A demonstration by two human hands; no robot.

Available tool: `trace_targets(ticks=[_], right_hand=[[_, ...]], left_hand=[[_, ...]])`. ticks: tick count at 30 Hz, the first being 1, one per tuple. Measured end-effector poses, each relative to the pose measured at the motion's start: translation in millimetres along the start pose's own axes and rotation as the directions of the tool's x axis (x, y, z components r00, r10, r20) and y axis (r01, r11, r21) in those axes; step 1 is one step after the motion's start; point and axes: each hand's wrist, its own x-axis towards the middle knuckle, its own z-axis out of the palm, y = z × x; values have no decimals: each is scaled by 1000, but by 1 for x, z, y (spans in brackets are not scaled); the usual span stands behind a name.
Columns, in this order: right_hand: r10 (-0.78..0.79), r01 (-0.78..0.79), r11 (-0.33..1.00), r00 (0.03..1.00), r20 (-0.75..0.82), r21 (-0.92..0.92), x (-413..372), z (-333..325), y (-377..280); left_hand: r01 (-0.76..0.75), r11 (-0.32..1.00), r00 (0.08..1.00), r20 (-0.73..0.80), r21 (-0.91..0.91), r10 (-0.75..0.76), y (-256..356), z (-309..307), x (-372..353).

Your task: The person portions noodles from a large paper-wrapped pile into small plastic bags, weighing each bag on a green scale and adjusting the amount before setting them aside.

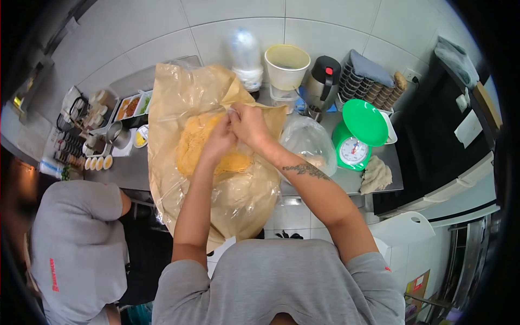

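Yellow thin noodles (pixel 197 142) lie in a mass inside a large brown paper bag (pixel 162 108) with a clear plastic lining, opened out across the counter. Above the noodles, near the bag's far side, my left hand (pixel 221 140) and my right hand (pixel 250 125) meet with closed fingers. Some small pale thing seems pinched at the fingertips, but I cannot make it out. A clear plastic bag (pixel 307 141) with pale contents sits right of the paper bag. Beyond it stands a green dial scale (pixel 353 150).
A cloth (pixel 376 174) lies at the counter's right corner. Along the wall are a white bucket (pixel 287 67), a thermos jug (pixel 323 81) and stacked dark cups (pixel 362 76). Halved eggs (pixel 98 162) and food trays (pixel 130 107) are left. A co-worker (pixel 81 238) bends at the left.
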Motion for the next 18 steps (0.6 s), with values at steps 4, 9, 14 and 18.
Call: trace_targets(ticks=[4, 9, 14, 18], right_hand=[[-65, 59, 996, 994, -87, -68, 14, -10, 7], [178, -173, 980, 983, 43, -96, 3, -20, 45], [51, -61, 997, 981, -190, -51, -9, -25, 33], [39, -38, 931, 999, -4, -364, -15, -22, 52]], left_hand=[[-87, 799, 934, 328, 595, -143, 24, -23, 22], [1, 923, 985, 159, 386, -67, 22, -41, 15], [-174, 869, 934, 357, 463, -3, -39, -15, 7], [-96, 657, 896, 353, 748, -270, -12, -42, 32]])
